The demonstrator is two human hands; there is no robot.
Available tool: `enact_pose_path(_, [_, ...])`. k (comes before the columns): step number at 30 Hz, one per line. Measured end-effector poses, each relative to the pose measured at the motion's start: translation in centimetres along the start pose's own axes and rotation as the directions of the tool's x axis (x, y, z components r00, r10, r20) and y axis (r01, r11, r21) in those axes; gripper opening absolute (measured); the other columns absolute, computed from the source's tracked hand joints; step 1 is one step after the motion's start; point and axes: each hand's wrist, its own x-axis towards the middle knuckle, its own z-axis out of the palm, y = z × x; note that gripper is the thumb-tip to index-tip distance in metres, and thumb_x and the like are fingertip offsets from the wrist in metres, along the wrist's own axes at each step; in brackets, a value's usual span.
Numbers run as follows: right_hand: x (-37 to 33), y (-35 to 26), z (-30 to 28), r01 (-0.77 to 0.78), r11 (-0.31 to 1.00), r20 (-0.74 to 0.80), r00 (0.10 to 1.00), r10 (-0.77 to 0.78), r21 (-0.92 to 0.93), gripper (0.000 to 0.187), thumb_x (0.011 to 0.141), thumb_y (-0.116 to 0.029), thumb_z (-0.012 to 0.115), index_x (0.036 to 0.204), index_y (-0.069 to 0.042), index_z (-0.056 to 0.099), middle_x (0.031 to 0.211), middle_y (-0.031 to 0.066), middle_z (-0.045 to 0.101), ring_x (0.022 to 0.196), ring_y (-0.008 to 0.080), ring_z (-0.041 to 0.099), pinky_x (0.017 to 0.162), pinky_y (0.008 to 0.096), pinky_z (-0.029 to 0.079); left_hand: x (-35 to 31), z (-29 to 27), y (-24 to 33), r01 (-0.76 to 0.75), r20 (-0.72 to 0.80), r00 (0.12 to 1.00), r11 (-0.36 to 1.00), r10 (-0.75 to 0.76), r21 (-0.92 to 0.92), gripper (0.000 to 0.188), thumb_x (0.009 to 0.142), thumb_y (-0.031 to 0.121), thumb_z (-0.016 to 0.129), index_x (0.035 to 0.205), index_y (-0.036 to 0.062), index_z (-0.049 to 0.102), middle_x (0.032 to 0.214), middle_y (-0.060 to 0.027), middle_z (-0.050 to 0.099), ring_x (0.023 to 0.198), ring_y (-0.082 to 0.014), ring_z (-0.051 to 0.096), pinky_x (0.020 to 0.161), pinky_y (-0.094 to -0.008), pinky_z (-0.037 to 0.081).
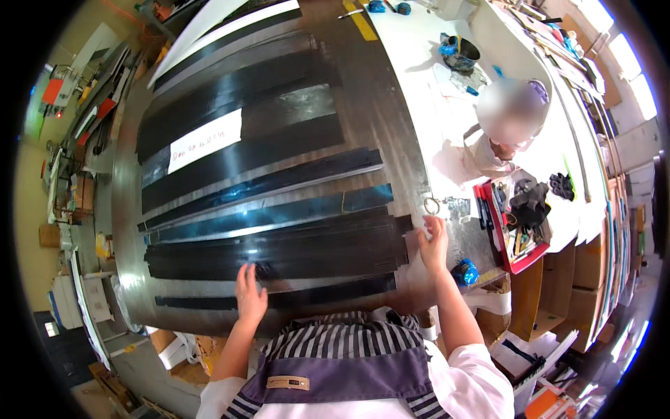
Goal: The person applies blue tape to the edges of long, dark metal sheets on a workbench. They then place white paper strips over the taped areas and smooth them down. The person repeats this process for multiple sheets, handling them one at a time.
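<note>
My left hand (pixel 250 293) is open, its fingers stretched over the near edge of a stack of long black strips (pixel 314 248). Whether it touches them I cannot tell. By the right end of that stack is my right hand (pixel 434 244), fingers apart and slightly bent. Just beyond its fingertips lies a small pale ring (pixel 431 206); contact is unclear. Nearest me runs a narrow black strip (pixel 335 292), close to my left hand. Beyond the stack lies a shiny bluish strip bundle (pixel 293 211) with a thin yellowish band around it, then another dark bundle (pixel 279 180).
Wide black sheets (pixel 293 133) and a white paper with handwriting (pixel 206 141) cover the far part of the dark table (pixel 129 230). At right, a person (pixel 488 150) sits behind a red tray (pixel 523 265) of tools. A blue-wrapped roll (pixel 465 272) sits at the table's right corner.
</note>
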Motion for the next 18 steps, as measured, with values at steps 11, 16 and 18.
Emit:
enact_pose_path(11, [-13.3, -4.9, 2.6, 0.591, 0.803, 0.53, 0.657, -0.536, 0.078, 0.034, 0.076, -0.004, 0.066, 0.11, -0.003, 0.066, 0.117, 0.0112, 0.059, 0.111, 0.0307, 0.056, 0.094, 0.0404, 0.047, -8.9, 2.4, -5.8, 0.251, -0.048, 0.968, 0.935, -0.247, 0.249, 0.11, 0.062, 0.024, 0.089, 0.152, 0.0036, 0.028, 0.158, -0.019, 0.024, 0.143, -0.0367, 0.031, 0.112, -0.0514, 0.031])
enact_pose_path(16, [-13.2, -8.3, 4.7, 0.759, 0.651, 0.656, 0.488, -0.576, 0.008, 0.047, 0.081, -0.011, 0.062, 0.127, -0.004, 0.058, 0.135, 0.014, 0.053, 0.123, 0.0316, 0.051, 0.102, 0.0436, 0.042, -8.7, 2.1, -7.0, 0.21, -0.003, 0.975, 0.908, -0.224, 0.363, 0.116, 0.054, 0.035, 0.091, 0.15, 0.0066, 0.032, 0.157, -0.0158, 0.032, 0.144, -0.0335, 0.03, 0.112, -0.0508, 0.031])
enact_pose_path(18, [-13.6, -8.0, 6.0, 0.793, 0.605, 0.646, 0.5, -0.577, -0.074, 0.049, 0.081, -0.01, 0.06, 0.129, -0.004, 0.055, 0.134, 0.0139, 0.053, 0.124, 0.0319, 0.049, 0.103, 0.0444, 0.04, -7.8, 2.4, -7.3, 0.135, -0.018, 0.99, 0.915, -0.139, 0.381, 0.113, 0.051, 0.038, 0.092, 0.146, 0.0076, 0.038, 0.151, -0.0142, 0.04, 0.141, -0.0322, 0.035, 0.11, -0.05, 0.033])
